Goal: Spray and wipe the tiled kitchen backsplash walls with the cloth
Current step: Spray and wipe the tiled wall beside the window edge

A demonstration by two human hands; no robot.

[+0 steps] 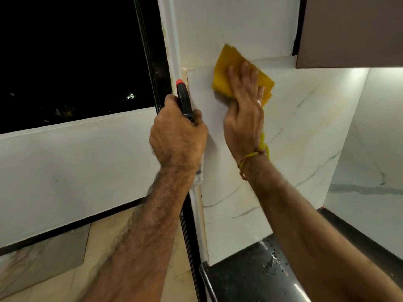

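So, the room first: white marble-look backsplash tiles (pixel 294 131) with thin grey veins fill the middle and right of the frame, lit from under a brown upper cabinet (pixel 349 31) at the upper right. A dark window (pixel 72 57) takes the upper left, with a black frame running down its right side. Lower right there's a glossy black countertop (pixel 250 273) with water droplets on it, and beige marbled floor tiles (pixel 54 264) at the lower left.

The cloth (pixel 226 70) is mustard yellow, ribbed and folded, sitting flat against the tile just above centre. The right hand (pixel 244 110) presses it to the wall with fingers straight and spread, a yellow thread bracelet (pixel 253 158) on the wrist. The left hand (pixel 178 136), just left of it, has its fingers curled round a spray bottle (pixel 184 101) with a black head and red nozzle tip pointing up.

Count: two hands, one cloth, one bottle, one cabinet.
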